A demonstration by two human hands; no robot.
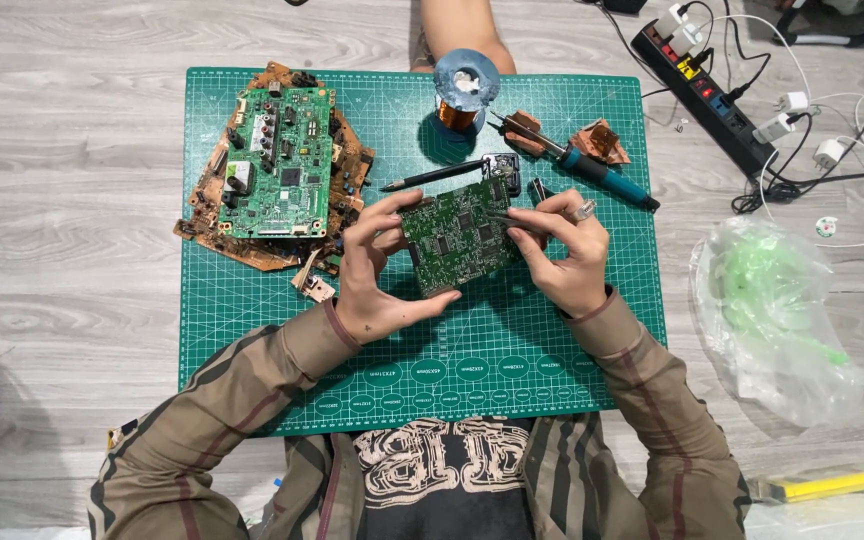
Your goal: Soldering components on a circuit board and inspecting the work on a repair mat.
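A green circuit board [457, 235] is held tilted above the green cutting mat [252, 320]. My left hand [377, 270] grips its left edge from below and the side. My right hand [564, 250], wearing a ring, pinches thin metal tweezers whose tip touches the board's right part. A black pen-like tool [432, 178] lies on the mat just behind the board.
A pile of green and brown circuit boards [277, 165] sits at the mat's left. A solder spool [466, 85] and a teal-handled soldering iron [592, 168] lie behind. A power strip [707, 95] with cables and a clear plastic bag [772, 310] are on the right floor. A yellow-handled tool [822, 487] lies bottom right.
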